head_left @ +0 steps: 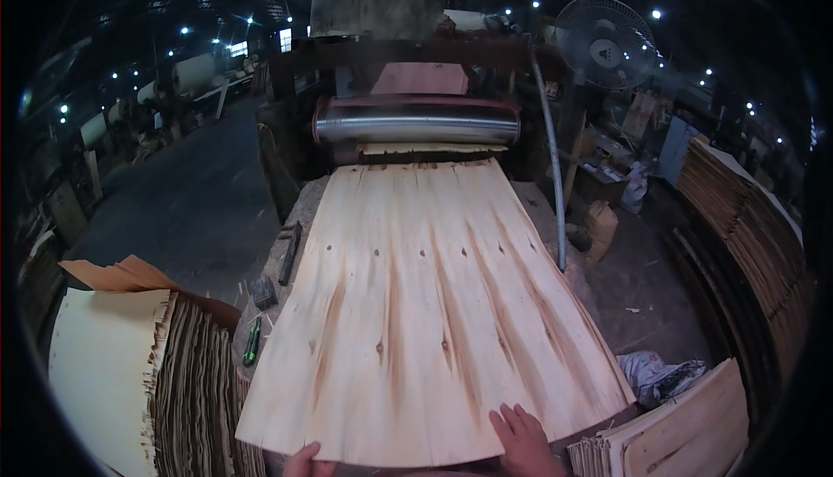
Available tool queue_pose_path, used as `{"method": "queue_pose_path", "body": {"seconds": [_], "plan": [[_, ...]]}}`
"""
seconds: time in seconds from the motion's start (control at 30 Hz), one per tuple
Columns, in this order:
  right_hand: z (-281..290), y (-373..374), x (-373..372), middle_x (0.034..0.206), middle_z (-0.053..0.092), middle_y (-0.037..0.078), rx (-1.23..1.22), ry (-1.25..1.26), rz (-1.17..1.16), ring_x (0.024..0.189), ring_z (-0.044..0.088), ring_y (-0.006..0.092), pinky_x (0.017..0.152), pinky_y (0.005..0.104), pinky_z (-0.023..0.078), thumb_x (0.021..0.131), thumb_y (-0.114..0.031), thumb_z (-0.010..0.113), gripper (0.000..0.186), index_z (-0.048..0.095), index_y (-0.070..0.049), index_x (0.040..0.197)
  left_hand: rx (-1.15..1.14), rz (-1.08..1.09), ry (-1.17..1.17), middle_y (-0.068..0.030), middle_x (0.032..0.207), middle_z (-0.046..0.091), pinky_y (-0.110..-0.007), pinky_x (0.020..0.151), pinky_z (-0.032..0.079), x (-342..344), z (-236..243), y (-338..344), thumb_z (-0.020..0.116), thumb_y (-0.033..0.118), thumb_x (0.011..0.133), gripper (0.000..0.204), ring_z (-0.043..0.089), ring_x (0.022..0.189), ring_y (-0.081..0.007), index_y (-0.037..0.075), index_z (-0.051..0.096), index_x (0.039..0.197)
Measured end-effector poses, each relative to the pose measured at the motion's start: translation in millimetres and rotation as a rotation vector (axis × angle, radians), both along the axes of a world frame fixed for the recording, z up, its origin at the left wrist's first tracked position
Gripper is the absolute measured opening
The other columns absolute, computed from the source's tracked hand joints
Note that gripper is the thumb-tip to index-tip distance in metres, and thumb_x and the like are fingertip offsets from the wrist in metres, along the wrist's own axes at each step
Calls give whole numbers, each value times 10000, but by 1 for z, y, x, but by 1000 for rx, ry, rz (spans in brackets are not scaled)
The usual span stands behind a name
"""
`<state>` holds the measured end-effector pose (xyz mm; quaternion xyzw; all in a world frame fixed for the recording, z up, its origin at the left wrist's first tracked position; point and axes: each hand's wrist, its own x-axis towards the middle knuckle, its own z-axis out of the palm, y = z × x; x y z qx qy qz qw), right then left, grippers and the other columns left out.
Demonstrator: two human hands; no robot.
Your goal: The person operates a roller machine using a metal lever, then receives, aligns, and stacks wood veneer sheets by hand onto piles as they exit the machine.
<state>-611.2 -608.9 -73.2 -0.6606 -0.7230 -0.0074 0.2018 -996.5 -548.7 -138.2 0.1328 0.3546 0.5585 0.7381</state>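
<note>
A large pale wood veneer sheet (pixel 416 303) with brown streaks and small knots lies in front of me, its far edge close to a shiny metal roller (pixel 416 123). At the near left corner my left hand (pixel 307 463) grips the sheet's edge, with part of the hand cut off by the lower rim of the view. Farther right along the same edge, my right hand (pixel 526 444) rests on the sheet, fingers stretched out over its surface. Another veneer edge (pixel 434 148) shows just under the roller.
Stacked veneer (pixel 195 382) stands at the left, beside a green-handled knife (pixel 252 342) and a dark brush (pixel 263 291). More sheets (pixel 677 429) lie at the near right, below a crumpled plastic bag (pixel 651 373). A metal pole (pixel 552 147) and a fan (pixel 606 48) rise at the right.
</note>
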Motion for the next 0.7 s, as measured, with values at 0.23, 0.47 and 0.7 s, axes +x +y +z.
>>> {"method": "queue_pose_path", "body": {"seconds": [0.23,0.47,0.7], "plan": [[-72,74,14,1371,493,228,-88,-116,133,1255,467,437,1018,495,401,680,-131,653,722,479,-44,1375,-162,71,-192,-151,1234,604,-462,849,541,6,-61,83,530,188,950,387,632,1062,-317,69,478,1314],[-121,80,31,1371,516,207,-333,31,269,1272,476,393,1019,491,401,832,-522,648,709,513,-45,1339,-659,28,43,-155,1378,500,-468,1004,436,34,-128,5,561,272,974,509,486,1275,-294,171,408,1448],[-108,83,184,1226,578,225,-163,-23,-266,1112,545,392,962,498,425,764,-343,724,547,589,-10,1177,-397,-40,112,-98,1476,354,-487,1005,427,123,-135,-7,508,389,1003,683,423,1308,-308,129,172,1537]]}}
